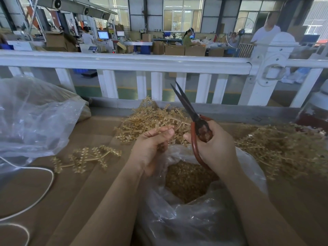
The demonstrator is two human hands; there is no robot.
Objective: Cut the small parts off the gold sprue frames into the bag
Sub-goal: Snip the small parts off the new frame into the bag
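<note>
My left hand (152, 148) pinches the stem of a gold sprue frame (150, 119) that lies on the pile just beyond it. My right hand (216, 144) grips red-handled scissors (190, 110), blades slightly apart and pointing up and away, clear of the frame. Below both hands a clear plastic bag (195, 215) stands open, holding a heap of small gold cut parts (186, 183). One loose sprue frame (85, 157) lies flat on the cardboard to the left. A large heap of gold frames (284, 150) sits at the right.
Brown cardboard (71, 192) covers the work surface. A big crumpled clear bag (32, 118) fills the left side, with a white cord (35, 201) below it. A white railing (142, 63) runs across behind the table; people work at benches beyond it.
</note>
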